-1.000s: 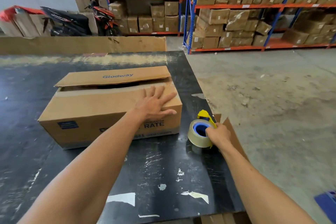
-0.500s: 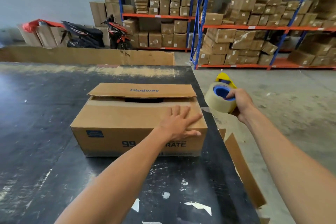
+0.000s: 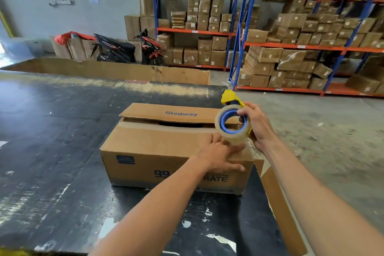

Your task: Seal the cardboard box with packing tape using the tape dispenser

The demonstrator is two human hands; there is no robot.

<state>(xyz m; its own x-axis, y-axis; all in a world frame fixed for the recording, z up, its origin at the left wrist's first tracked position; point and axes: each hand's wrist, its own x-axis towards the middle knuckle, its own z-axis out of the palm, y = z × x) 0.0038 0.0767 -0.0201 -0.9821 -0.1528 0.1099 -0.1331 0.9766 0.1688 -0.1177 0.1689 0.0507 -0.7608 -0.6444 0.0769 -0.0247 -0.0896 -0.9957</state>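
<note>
Cardboard box (image 3: 166, 151) on black table (image 3: 52, 141); left hand (image 3: 220, 155) flat, fingers straight on flap; right hand (image 3: 256, 123) grips tape dispenser (image 3: 231, 127) above box.

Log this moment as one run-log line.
stage: tape not yet applied | right hand: holds tape dispenser above box | left hand: flat on cardboard box near flap | far flap: raised, seam open

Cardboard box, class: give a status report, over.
Right hand grips tape dispenser above box. Left hand flat on near flap. Far flap raised, seam untaped. Nothing in the way.
</note>
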